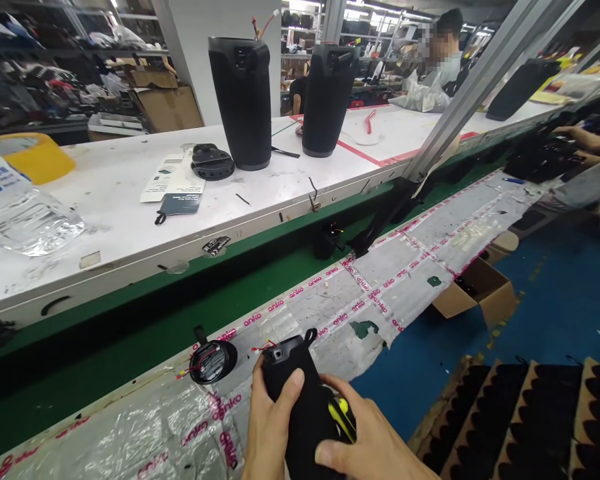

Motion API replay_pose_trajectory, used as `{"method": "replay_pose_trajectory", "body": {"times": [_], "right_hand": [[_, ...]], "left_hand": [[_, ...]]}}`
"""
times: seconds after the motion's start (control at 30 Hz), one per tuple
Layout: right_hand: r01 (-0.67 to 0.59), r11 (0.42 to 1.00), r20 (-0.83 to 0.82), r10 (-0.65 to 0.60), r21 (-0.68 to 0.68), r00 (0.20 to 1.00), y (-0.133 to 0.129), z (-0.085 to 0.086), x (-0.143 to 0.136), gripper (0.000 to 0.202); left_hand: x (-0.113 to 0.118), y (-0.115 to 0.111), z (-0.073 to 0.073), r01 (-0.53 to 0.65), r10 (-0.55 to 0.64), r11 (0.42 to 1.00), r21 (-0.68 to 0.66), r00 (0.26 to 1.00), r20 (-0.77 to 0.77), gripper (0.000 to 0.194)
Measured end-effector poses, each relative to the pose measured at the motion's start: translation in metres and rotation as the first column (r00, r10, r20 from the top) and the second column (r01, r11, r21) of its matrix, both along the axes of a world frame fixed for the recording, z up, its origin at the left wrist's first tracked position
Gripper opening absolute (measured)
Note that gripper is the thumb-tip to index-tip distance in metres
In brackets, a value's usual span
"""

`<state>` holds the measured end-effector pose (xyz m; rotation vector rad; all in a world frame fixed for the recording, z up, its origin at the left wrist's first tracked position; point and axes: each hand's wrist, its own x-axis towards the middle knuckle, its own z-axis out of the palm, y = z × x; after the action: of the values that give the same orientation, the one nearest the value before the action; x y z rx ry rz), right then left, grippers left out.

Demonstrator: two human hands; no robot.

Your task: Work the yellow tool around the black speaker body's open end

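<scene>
A black fabric-covered cylinder [304, 413] is tilted at the bottom centre, with red wires and a black loop at its upper end. Wrapped round its left side is my left hand [275, 423], thumb on the fabric. My right hand [367, 433] grips the lower right side, and a yellow-and-black tool [341, 417] shows between that palm and the cylinder. Left of my hands, a round black housing [213, 362] with red wires sits on the plastic-covered bench [150, 417].
Two black cylinders [243, 103] [330, 100] stand on the white shelf [260, 193], beside a black cap [213, 162], a water bottle [25, 213] and yellow tape [40, 157]. A metal post [460, 100] rises at right. Cartons of black parts [505, 420] lie lower right. Another person's hands work far right.
</scene>
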<state>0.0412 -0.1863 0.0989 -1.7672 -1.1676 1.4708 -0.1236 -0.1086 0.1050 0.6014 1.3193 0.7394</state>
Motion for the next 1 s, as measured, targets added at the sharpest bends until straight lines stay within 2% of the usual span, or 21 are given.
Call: {"method": "replay_pose_trajectory", "body": {"times": [0.1,0.2,0.27,0.33,0.4,0.43,0.53,0.6,0.7,0.77,0.87,1.0], "right_hand": [[0.107,0.994,-0.291,-0.095,0.027,0.952,0.005,0.000,0.001,0.084],[0.109,0.994,-0.595,-0.088,-0.001,0.799,0.006,0.001,0.003,0.078],[0.078,0.997,-0.664,-0.065,-0.010,0.745,0.006,0.002,0.002,0.079],[0.017,1.000,-0.643,-0.015,-0.003,0.766,0.006,0.006,0.003,0.078],[-0.049,0.999,-0.547,0.040,-0.002,0.836,0.005,0.011,0.008,0.071],[-0.073,0.997,-0.474,0.058,-0.015,0.879,0.004,0.015,0.012,0.064],[-0.057,0.997,-0.140,0.049,-0.054,0.989,-0.003,0.030,0.028,0.042],[-0.067,0.997,0.120,0.070,-0.026,0.990,-0.007,0.042,0.037,0.034],[-0.248,0.962,0.408,0.182,0.116,0.895,-0.004,0.059,0.040,0.026],[-0.428,0.881,0.538,0.266,0.201,0.800,0.005,0.068,0.036,0.019],[-0.621,0.758,0.713,0.322,0.199,0.622,0.023,0.072,0.028,0.014],[-0.748,0.647,0.849,0.304,0.149,0.432,0.036,0.071,0.024,0.016]], "left_hand": [[-0.005,0.003,0.000,-0.015,0.017,1.000,-0.020,0.992,0.124,0.076],[-0.013,0.005,-0.002,0.018,-0.023,1.000,0.018,0.948,0.318,0.076],[-0.015,0.002,-0.003,0.035,-0.040,0.999,0.020,0.899,0.435,0.084],[-0.015,-0.005,-0.002,0.049,-0.032,0.999,-0.015,0.828,0.560,0.089],[-0.015,-0.011,0.000,0.058,-0.010,0.997,-0.053,0.769,0.639,0.088],[-0.016,-0.014,0.002,0.060,-0.006,0.996,-0.063,0.768,0.640,0.086],[-0.022,-0.017,0.007,0.099,-0.046,0.992,-0.072,0.847,0.530,0.088],[-0.025,-0.015,0.009,0.145,-0.100,0.987,-0.065,0.887,0.451,0.090],[-0.026,-0.010,0.010,0.202,-0.185,0.979,-0.007,0.911,0.369,0.090],[-0.025,-0.007,0.010,0.242,-0.245,0.969,0.052,0.915,0.319,0.090],[-0.022,-0.006,0.011,0.266,-0.287,0.957,0.113,0.917,0.275,0.088],[-0.022,-0.006,0.013,0.240,-0.275,0.957,0.162,0.928,0.250,0.080]]}}
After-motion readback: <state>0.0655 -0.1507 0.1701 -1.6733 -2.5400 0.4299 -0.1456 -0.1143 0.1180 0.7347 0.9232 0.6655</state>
